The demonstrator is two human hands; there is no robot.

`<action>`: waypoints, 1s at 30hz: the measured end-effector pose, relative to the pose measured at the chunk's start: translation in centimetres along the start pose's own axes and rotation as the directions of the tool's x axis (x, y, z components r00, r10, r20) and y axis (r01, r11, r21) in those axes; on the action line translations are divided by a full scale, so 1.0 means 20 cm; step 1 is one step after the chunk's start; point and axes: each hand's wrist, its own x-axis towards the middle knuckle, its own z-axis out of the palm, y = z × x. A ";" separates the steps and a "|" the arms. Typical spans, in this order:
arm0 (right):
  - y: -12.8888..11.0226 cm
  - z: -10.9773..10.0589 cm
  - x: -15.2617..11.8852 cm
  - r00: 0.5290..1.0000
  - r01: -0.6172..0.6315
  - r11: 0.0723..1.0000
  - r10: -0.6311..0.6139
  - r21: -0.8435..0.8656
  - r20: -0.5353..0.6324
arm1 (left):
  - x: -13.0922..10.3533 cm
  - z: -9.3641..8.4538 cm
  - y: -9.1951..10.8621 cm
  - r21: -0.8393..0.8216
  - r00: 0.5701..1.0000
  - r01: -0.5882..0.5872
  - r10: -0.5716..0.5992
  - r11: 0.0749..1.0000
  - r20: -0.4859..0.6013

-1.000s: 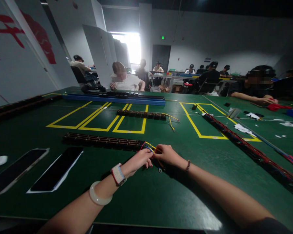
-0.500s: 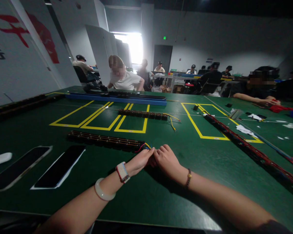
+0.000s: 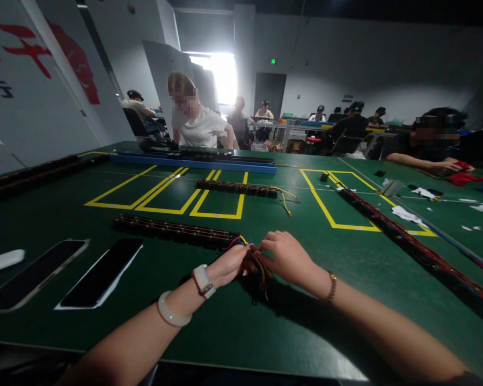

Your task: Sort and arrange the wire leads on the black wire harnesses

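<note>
A long dark strip with thin copper-coloured lines (image 3: 177, 229) lies on the green table, and coloured wires (image 3: 242, 240) come out of its right end. Around those wires my left hand (image 3: 234, 261) is closed, thumb and fingers pinched together. My right hand (image 3: 286, 254) meets it from the right, fingers bent and fingertips on the same bundle. Below the fingers the loose wire ends (image 3: 262, 274) hang down, yellow and dark, with a small ring-like tip near the table. The exact grip of the right fingertips is partly hidden.
Two phones (image 3: 102, 273) (image 3: 36, 276) lie at the left. A shorter strip with wires (image 3: 237, 187) rests farther back, before a blue rail (image 3: 193, 163). A long red-wired strip (image 3: 410, 246) runs along the right. Co-workers sit beyond the table.
My right hand has shifted right and its fingers have loosened from the fist-like pinch. The hanging wire ends now show between the hands. The person across the table has straightened up and moved left.
</note>
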 end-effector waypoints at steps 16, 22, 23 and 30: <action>0.05 0.02 0.00 0.931 -0.176 0.980 0.135 0.093 0.339 | 0.01 -0.01 -0.01 0.084 0.999 -0.034 0.032 0.996 0.030; 0.23 0.04 0.05 0.946 -0.285 0.951 0.299 -0.119 0.127 | -0.02 -0.01 0.02 0.140 0.998 -0.045 0.038 0.989 0.052; 0.25 0.06 0.06 0.944 -0.302 0.945 0.315 -0.128 0.100 | -0.02 -0.01 0.03 0.143 0.998 -0.045 0.038 0.989 0.056; 0.34 0.24 0.11 0.962 -0.263 0.953 0.271 -0.151 0.035 | -0.02 -0.02 0.03 0.160 0.993 -0.047 0.029 0.986 0.117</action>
